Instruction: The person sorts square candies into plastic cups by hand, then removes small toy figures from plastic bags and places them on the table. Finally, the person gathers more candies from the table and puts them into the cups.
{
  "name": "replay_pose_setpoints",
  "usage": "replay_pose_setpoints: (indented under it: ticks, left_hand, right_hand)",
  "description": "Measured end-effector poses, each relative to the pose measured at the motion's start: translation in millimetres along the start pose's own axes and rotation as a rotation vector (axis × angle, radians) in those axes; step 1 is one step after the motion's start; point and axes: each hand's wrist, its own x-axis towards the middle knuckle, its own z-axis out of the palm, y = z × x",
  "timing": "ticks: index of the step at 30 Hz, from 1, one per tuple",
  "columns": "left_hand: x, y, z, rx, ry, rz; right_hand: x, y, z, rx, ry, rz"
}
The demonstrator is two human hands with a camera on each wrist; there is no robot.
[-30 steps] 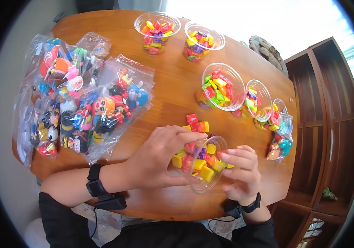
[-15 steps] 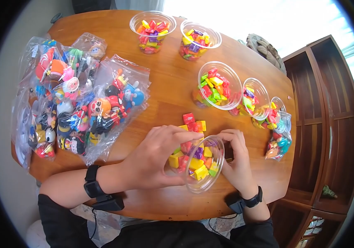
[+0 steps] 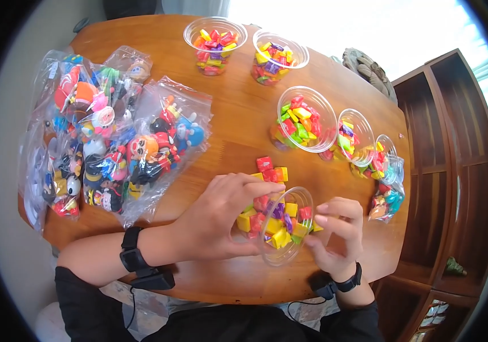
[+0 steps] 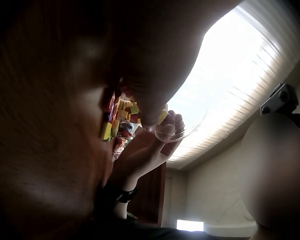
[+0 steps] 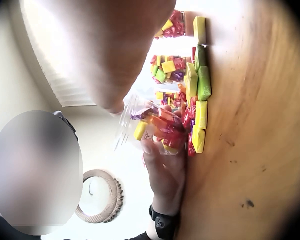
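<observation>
The left hand curls its fingers round the cup, likely light, flexible, best held mid-wall; the right hand has fingers spread.

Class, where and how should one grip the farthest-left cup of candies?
The farthest-left cup is probably best gripped around its wall, just below the rim, from the left: it stands upright, widens upward, and another cup stands near its right side.
</observation>
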Motion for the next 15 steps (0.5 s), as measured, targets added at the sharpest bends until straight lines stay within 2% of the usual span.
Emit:
replay_pose_setpoints:
  ticks: [5, 7, 8, 9, 11, 15]
  left_hand:
    - [0.0, -0.7, -0.3, -0.019, 0.000, -0.009]
    - [0.3, -0.1, -1.0, -0.016, 0.003, -0.007]
    - [0.8, 0.4, -1.1, -0.017, 0.002, -0.005]
    - [1.0, 0.8, -1.5, -0.015, 0.001, -0.006]
    - [0.7, 0.5, -1.8, -0.011, 0.000, -0.009]
    - [-1.0, -1.0, -0.3, -0.025, 0.014, -0.012]
  right_hand:
    - [-4.7, 10.9, 1.6, 0.038, 0.091, 0.153]
    - [-0.4, 14.1, 4.5, 0.057, 0.052, 0.331]
    - [5.0, 14.5, 2.8, 0.058, -0.025, 0.358]
    - [5.5, 14.9, 0.5, 0.057, -0.025, 0.359]
    - [5.6, 17.1, -4.8, 0.122, -0.196, 0.413]
    - [18.0, 10.4, -14.8, 0.025, -0.278, 0.453]
